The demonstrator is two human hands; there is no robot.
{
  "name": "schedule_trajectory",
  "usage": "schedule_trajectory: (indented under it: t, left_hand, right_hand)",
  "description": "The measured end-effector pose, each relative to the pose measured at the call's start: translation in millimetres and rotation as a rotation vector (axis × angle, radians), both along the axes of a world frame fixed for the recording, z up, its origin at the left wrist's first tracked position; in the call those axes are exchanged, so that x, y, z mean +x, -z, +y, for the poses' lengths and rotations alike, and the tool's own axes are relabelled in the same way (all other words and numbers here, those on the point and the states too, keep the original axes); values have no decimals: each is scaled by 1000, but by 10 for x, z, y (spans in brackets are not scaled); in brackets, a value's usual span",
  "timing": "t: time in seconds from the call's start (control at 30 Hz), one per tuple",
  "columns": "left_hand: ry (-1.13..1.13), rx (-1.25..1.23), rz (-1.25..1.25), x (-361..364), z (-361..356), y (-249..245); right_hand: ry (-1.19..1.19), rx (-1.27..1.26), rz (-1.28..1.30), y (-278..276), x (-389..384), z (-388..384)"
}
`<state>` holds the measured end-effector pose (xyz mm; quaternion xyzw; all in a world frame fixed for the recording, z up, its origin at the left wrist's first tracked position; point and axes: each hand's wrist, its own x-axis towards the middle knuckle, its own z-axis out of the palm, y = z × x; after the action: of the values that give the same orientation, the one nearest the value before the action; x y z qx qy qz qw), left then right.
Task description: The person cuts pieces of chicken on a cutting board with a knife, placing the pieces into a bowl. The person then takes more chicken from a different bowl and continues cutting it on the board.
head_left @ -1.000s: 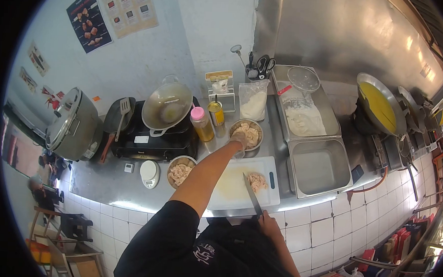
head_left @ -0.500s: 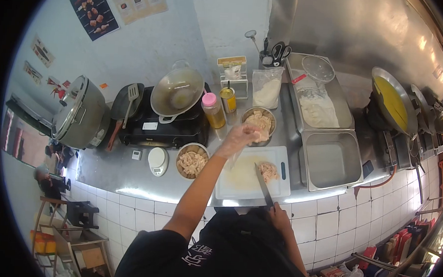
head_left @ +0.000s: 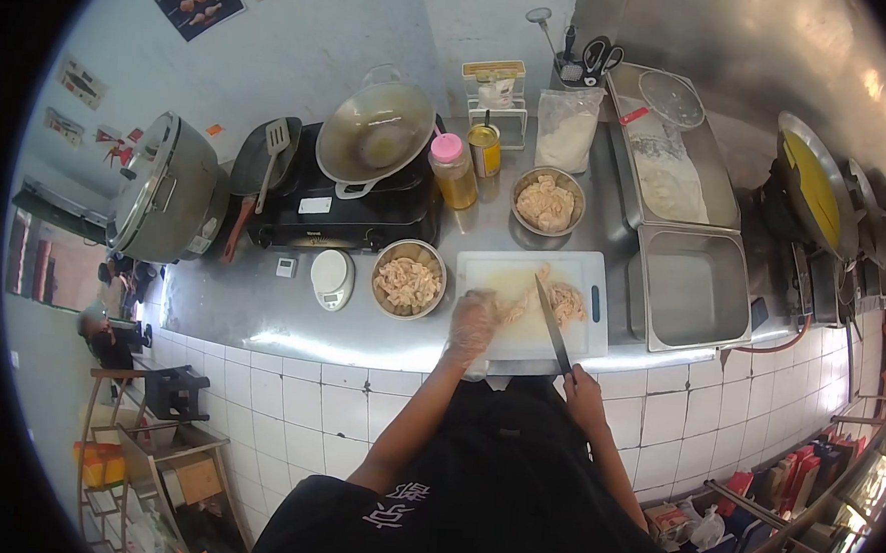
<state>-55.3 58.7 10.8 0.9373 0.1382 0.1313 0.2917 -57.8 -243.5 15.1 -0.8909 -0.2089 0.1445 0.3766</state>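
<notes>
My left hand [head_left: 473, 325], in a clear plastic glove, is at the left part of the white cutting board [head_left: 534, 351]. Its fingers are closed on a pale piece of raw chicken [head_left: 510, 310] lying on the board; the grip is slightly blurred. In my right hand [head_left: 582, 392], below the board's front edge, is the handle of a long kitchen knife [head_left: 553, 329]. The blade points away from me across the board, alongside a small heap of cut chicken [head_left: 567, 303]. Behind the board stands a metal bowl [head_left: 517, 216] of larger chicken pieces.
Left of the board are a metal bowl [head_left: 378, 303] of cut chicken and a white scale [head_left: 333, 278]. A wok [head_left: 378, 133] sits on the black stove [head_left: 365, 234]. On the right are steel trays [head_left: 691, 290], one holding white powder. A pink-lidded bottle [head_left: 454, 177] stands behind.
My left hand has come back from the rear bowl to the left part of the board, bringing a chicken piece. The knife stays beside the cut heap. The view has shifted.
</notes>
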Motion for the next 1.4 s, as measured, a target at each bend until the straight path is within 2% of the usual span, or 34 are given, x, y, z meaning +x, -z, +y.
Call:
schedule_trajectory:
  t: [0.1, 0.17, 0.27, 0.37, 0.47, 0.67, 0.8, 0.9, 1.0, 1.1, 1.27, 1.4]
  left_hand:
    - [141, 140, 153, 234, -193, 8]
    - [105, 128, 138, 347, -309, 281]
    - [117, 62, 136, 305, -313, 234]
    - [164, 24, 99, 156, -276, 300]
    - [171, 6, 113, -67, -160, 414]
    - [126, 138, 235, -383, -40, 209]
    - [91, 298, 279, -470, -108, -5]
    - [143, 190, 195, -418, -145, 97]
    - [275, 270, 137, -279, -152, 321]
    - [182, 207, -3, -161, -244, 377]
    - [145, 223, -43, -102, -311, 513]
    - [135, 209, -158, -127, -334, 923]
  right_hand:
    - [23, -10, -8, -109, 58, 228]
    - [59, -22, 50, -157, 113, 332]
    - [106, -29, 104, -76, 173, 391]
    - [37, -45, 3, -129, 168, 401]
    - [-59, -80, 15, -177, 106, 421]
    - [-74, -332, 50, -85, -30, 449]
    - [-96, -279, 73, -92, -49, 410]
    - [-136, -306, 88, -150, -95, 382]
    - [-172, -403, 86, -184, -127, 330]
    - [-196, -484, 108, -145, -128, 266]
    - [-184, -534, 270, 64, -141, 257]
    - [-179, -522, 282, 55, -78, 382]
